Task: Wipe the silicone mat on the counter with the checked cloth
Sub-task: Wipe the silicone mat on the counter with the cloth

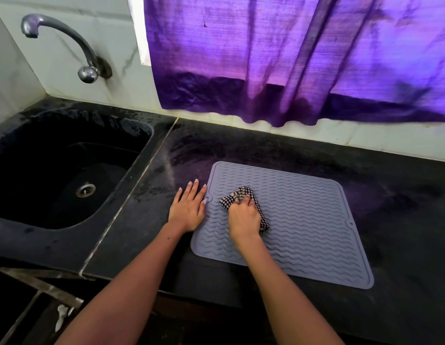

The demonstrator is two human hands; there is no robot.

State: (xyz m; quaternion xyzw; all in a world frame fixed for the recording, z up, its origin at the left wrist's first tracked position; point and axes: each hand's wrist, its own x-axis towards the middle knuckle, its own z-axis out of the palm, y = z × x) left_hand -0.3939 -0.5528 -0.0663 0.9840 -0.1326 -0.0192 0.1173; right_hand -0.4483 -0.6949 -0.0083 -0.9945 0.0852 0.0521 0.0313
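Note:
A grey-blue silicone mat (303, 215) with wavy ridges lies flat on the black counter (390, 195). My right hand (244, 216) is closed on a bunched black-and-white checked cloth (235, 195) and presses it onto the left part of the mat. The cloth sticks out beyond the fingers and beside the palm. My left hand (188, 207) lies flat with fingers spread at the mat's left edge, partly on the counter and partly on the mat's rim.
A black sink (54, 165) with a steel drain sits to the left, under a curved metal tap (64, 43) on the tiled wall. A purple curtain (291, 58) hangs behind the counter. The counter's front edge runs just below the mat.

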